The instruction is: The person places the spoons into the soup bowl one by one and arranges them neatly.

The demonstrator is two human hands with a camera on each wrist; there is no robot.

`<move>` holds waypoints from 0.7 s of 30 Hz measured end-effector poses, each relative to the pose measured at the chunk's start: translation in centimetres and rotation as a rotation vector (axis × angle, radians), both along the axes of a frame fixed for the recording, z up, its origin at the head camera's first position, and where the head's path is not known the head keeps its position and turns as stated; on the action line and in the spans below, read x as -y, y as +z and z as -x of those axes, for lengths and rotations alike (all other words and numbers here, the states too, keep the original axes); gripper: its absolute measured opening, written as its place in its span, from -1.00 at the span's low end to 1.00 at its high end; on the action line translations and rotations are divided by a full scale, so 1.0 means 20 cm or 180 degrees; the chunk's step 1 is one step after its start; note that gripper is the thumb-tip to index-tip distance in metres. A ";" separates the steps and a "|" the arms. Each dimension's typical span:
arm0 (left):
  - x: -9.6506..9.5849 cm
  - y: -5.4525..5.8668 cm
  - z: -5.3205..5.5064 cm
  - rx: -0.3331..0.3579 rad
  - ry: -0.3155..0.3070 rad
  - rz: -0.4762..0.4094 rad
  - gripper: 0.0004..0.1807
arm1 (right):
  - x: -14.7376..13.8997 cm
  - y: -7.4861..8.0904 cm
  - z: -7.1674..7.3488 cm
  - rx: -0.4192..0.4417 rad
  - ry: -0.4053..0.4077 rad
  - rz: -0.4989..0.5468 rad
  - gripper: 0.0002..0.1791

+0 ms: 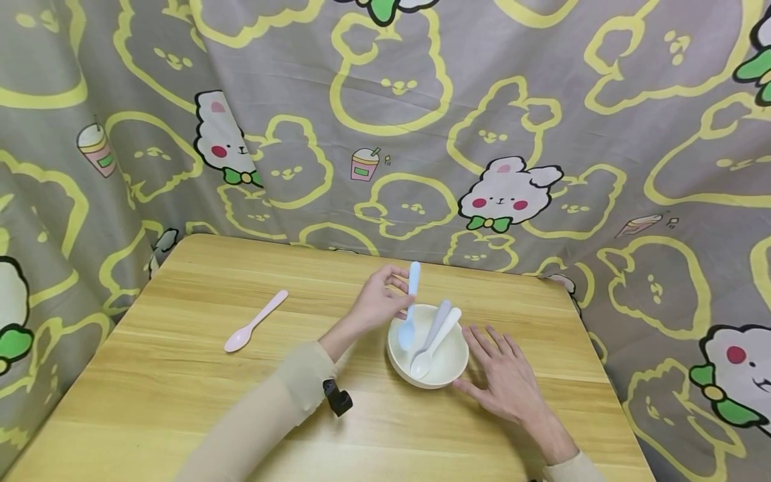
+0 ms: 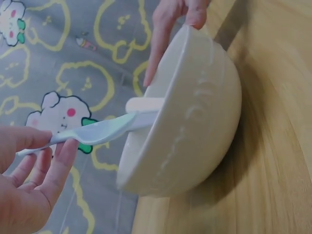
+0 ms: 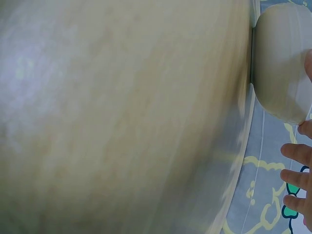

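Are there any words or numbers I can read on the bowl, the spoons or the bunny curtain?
None: there are no words or numbers to read.
The bowl has faint raised marks on its side in the left wrist view, too blurred to read.
The blue spoon in the left hand is plain, and so is the pink spoon.
The curtain shows only bunny and drink pictures.

Long sleeves in a pale beige, close-fitting knit are being worn on both arms, ending at the wrists. A small black camera mount (image 1: 337, 397) is being carried under the left wrist. The left hand (image 1: 379, 302) and right hand (image 1: 504, 376) are being left bare; no rings or watch are being shown.
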State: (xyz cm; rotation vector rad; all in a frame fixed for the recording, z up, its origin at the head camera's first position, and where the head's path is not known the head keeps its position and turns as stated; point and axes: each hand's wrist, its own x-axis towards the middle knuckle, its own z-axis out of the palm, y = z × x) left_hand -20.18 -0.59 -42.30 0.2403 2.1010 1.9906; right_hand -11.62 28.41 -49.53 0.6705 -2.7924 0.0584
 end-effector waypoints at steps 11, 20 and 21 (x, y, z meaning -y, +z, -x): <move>-0.08 -0.07 0.03 -0.0278 -0.0022 0.0356 -0.55 | 0.00 0.00 0.00 0.0030 -0.0026 -0.0010 0.08; -0.14 -0.09 0.03 -0.0441 -0.0077 0.0747 -0.57 | 0.00 0.00 0.00 0.0006 -0.0024 -0.0015 0.08; -0.15 -0.09 0.03 -0.0447 -0.0074 0.0772 -0.57 | 0.00 0.00 0.00 0.0007 -0.0023 -0.0020 0.08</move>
